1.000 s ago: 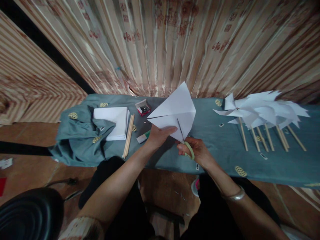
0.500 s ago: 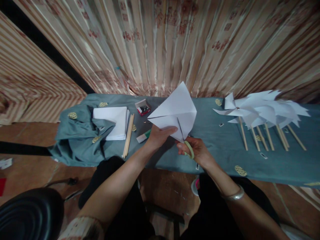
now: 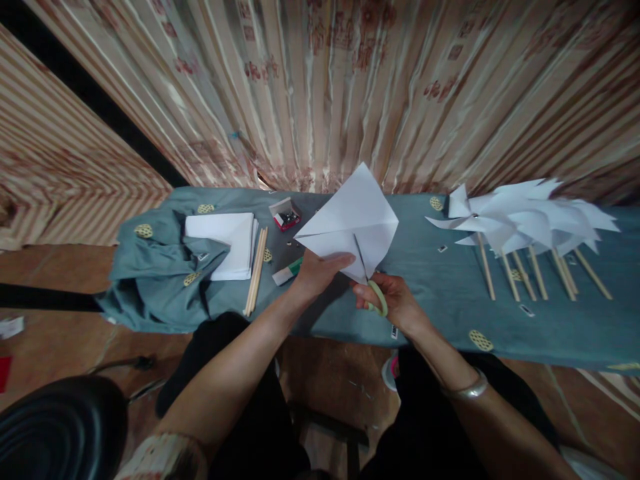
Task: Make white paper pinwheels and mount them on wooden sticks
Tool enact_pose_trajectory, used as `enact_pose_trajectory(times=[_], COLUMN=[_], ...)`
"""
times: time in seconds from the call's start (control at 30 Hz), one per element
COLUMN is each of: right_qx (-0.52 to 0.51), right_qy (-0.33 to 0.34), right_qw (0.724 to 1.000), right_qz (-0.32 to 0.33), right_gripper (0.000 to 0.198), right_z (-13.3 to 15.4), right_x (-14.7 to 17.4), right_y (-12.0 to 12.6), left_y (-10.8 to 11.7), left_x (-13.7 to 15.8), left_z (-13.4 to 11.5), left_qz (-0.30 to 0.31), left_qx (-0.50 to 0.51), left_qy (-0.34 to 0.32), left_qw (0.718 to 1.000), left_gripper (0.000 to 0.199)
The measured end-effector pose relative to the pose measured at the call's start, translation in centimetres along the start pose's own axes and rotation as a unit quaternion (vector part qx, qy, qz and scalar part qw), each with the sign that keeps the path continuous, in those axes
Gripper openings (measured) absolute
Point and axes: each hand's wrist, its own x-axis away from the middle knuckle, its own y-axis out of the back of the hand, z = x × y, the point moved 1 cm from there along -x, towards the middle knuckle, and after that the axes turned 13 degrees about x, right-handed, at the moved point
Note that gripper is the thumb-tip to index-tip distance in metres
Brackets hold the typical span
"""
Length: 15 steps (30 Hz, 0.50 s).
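A square white sheet of paper (image 3: 353, 203) is held up over the cloth-covered table, one corner pointing away from me. My left hand (image 3: 320, 270) grips it by the near left edge, thumb on top and the other fingers hidden beneath. In my right hand (image 3: 390, 300) is a pair of scissors (image 3: 379, 298) with pale green handles. A dark blade lies over the near part of the sheet, pointing toward its middle. One slit runs in from the left corner of the paper.
Left of the paper lie wooden sticks (image 3: 256, 270), a stack of white paper (image 3: 235, 243), a small red box (image 3: 285, 215) of pins and a green-and-white box (image 3: 289, 272). Several paper pinwheels (image 3: 525, 217) on sticks rest at the right of the table (image 3: 420, 267). A curtain (image 3: 320, 87) hangs behind.
The right part of the sheet has spread slightly outward to the right beside the scissor blade. Both hands stay in nearly the same place.
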Motion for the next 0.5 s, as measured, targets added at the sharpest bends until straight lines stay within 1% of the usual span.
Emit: enact_pose_trajectory(times=[0.13,0.33,0.5], right_qx=[-0.001,0.003,0.001], right_qy=[-0.004,0.009,0.013], right_qw=[1.000,1.000,1.000], right_qz=[-0.004,-0.002,-0.005], right_gripper=[0.048,0.047,0.045], right_z=[-0.05,-0.38,-0.46], right_x=[0.07,-0.09,-0.13], right_y=[0.04,0.15,0.10], left_y=[-0.11,-0.11,0.01], left_x=[0.05,0.09,0.04], left_z=[0.03,0.08,0.02], left_qz=[-0.001,0.000,-0.008], left_qx=[0.000,0.008,-0.009], left_qy=[0.007,0.010,0.009], left_qw=[1.000,1.000,1.000], left_gripper=[0.031,0.032,0.030])
